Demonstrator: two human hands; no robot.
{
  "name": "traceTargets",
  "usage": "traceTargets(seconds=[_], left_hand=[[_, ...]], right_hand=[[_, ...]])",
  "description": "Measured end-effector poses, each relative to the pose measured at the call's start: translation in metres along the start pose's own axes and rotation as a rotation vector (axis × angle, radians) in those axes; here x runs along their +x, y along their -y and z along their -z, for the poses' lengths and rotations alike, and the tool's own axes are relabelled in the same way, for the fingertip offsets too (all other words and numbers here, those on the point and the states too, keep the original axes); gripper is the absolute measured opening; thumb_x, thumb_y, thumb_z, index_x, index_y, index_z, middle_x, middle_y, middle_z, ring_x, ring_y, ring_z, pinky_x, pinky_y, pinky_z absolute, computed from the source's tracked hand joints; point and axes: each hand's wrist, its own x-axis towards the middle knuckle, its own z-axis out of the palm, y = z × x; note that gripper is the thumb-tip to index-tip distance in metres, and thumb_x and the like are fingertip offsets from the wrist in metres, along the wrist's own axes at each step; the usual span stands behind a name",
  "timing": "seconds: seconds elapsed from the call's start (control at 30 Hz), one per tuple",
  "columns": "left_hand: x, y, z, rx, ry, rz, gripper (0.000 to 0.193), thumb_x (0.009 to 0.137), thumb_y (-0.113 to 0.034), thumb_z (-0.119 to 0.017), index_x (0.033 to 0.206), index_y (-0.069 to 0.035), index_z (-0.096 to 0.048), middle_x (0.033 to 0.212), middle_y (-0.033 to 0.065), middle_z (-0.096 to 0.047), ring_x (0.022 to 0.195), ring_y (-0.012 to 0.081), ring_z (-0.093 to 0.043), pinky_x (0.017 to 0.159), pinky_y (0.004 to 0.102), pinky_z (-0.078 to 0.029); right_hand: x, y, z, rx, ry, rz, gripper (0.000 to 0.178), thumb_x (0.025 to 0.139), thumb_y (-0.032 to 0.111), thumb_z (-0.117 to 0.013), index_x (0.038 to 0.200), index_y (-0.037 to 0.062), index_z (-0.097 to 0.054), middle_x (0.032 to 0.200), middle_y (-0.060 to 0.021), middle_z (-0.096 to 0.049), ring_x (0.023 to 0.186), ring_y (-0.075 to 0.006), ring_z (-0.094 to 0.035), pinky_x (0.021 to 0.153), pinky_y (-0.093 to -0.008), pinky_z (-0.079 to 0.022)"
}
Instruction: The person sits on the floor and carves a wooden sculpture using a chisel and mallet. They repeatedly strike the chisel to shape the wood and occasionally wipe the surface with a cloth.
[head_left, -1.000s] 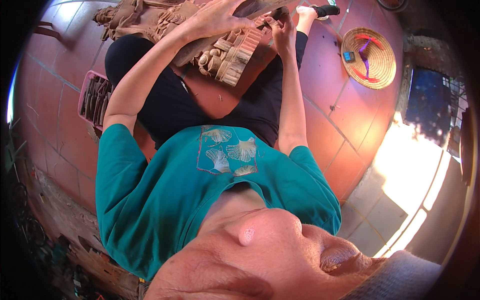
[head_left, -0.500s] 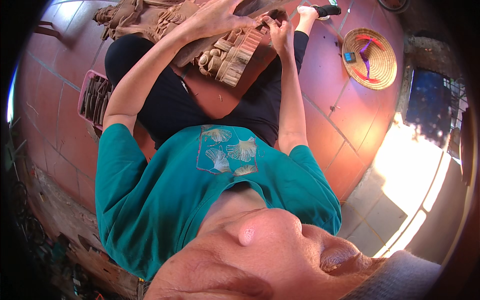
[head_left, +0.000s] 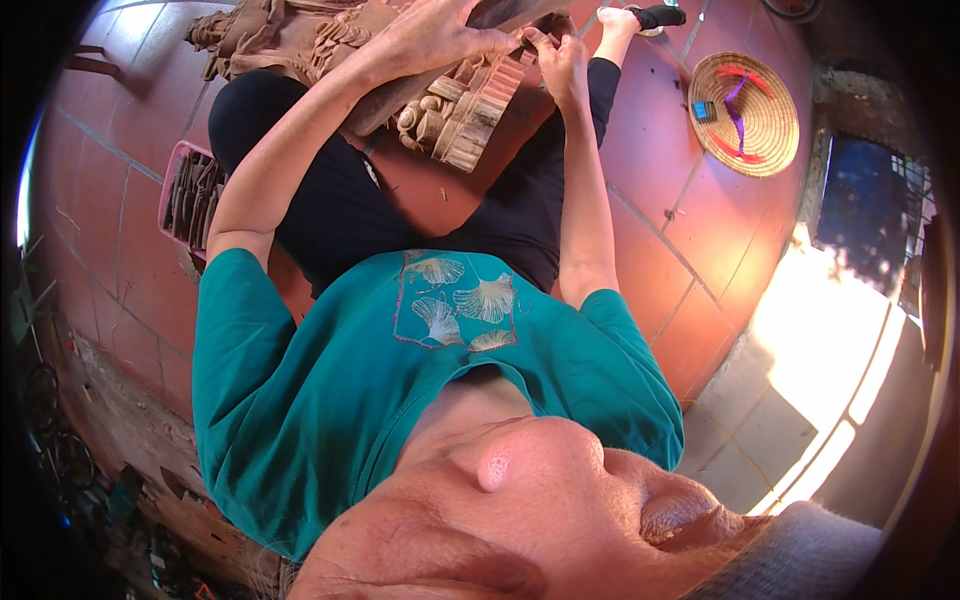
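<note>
A brown wooden carving [head_left: 455, 115] with relief figures lies across my lap, and more of it [head_left: 280, 35] reaches to the far left. My left hand [head_left: 435, 40] lies on top of the carving, its fingers curled over the upper edge and holding it. Just to its right, my right hand [head_left: 558, 55] is pinched shut on a thin carving tool [head_left: 527, 42], whose tip touches the wood beside my left fingers. The tool's blade is mostly hidden by my fingers. I sit on the floor in black trousers and a teal shirt.
A pink tray [head_left: 172, 178] of several dark carving tools sits on the red tiled floor [head_left: 690, 250] by my left thigh. An upturned woven conical hat [head_left: 770, 130] with a purple strap lies to the right. My sandalled foot [head_left: 645, 18] is at the top. Clutter lines the left edge.
Both hands stay on the carving, and my right hand has shifted only slightly at the tool.
</note>
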Motion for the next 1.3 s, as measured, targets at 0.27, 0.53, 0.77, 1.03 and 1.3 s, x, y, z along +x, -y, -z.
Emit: traceTargets(seconds=[0.27,0.53,0.77,1.03,1.3], left_hand=[[0.001,0.007,-0.005,0.116,0.13,0.087,0.085,0.088,-0.032,-0.072,0.156,-0.005,-0.028,0.126,0.0333,-0.061,0.113,0.0478,-0.062,0.096,0.0481,-0.049],[-0.002,-0.003,-0.005,0.077,0.052,0.047,0.087,0.089,-0.034,-0.071,0.157,-0.005,-0.026,0.124,0.0354,-0.06,0.111,0.0481,-0.063,0.095,0.0487,-0.049],[-0.003,0.015,-0.007,0.092,0.124,0.062,0.088,0.089,-0.036,-0.072,0.157,-0.006,-0.026,0.122,0.034,-0.062,0.109,0.0474,-0.064,0.095,0.0483,-0.049],[-0.006,0.011,0.002,0.057,0.0,0.005,0.085,0.089,-0.041,-0.073,0.155,-0.007,-0.032,0.13,0.0317,-0.06,0.118,0.0451,-0.061,0.099,0.0465,-0.047],[-0.004,0.007,0.006,0.066,0.06,0.076,0.086,0.089,-0.042,-0.073,0.155,-0.007,-0.031,0.128,0.0323,-0.061,0.116,0.046,-0.062,0.098,0.0469,-0.048]], right_hand=[[0.0,-0.006,-0.005,-0.066,-0.035,-0.024,0.026,0.093,0.018,-0.073,0.113,0.0044,-0.064,0.089,-0.0071,-0.074,0.076,-0.0155,-0.067,0.072,-0.0309,-0.052],[-0.001,0.004,-0.007,0.016,-0.042,0.021,0.024,0.093,0.014,-0.072,0.113,0.0038,-0.063,0.091,-0.0085,-0.074,0.079,-0.0168,-0.068,0.074,-0.0311,-0.052],[-0.008,0.009,-0.005,0.013,0.046,-0.052,0.023,0.093,0.011,-0.071,0.114,0.0037,-0.062,0.097,-0.0084,-0.074,0.087,-0.0177,-0.071,0.077,-0.0322,-0.055],[-0.004,0.001,-0.003,0.062,0.001,-0.026,0.022,0.094,0.008,-0.07,0.114,0.0027,-0.061,0.097,-0.0082,-0.075,0.087,-0.0173,-0.073,0.076,-0.0308,-0.056],[0.001,0.005,-0.009,-0.011,-0.036,0.065,0.02,0.094,0.009,-0.071,0.11,0.0013,-0.061,0.094,-0.0098,-0.075,0.083,-0.0157,-0.072,0.073,-0.029,-0.055]])
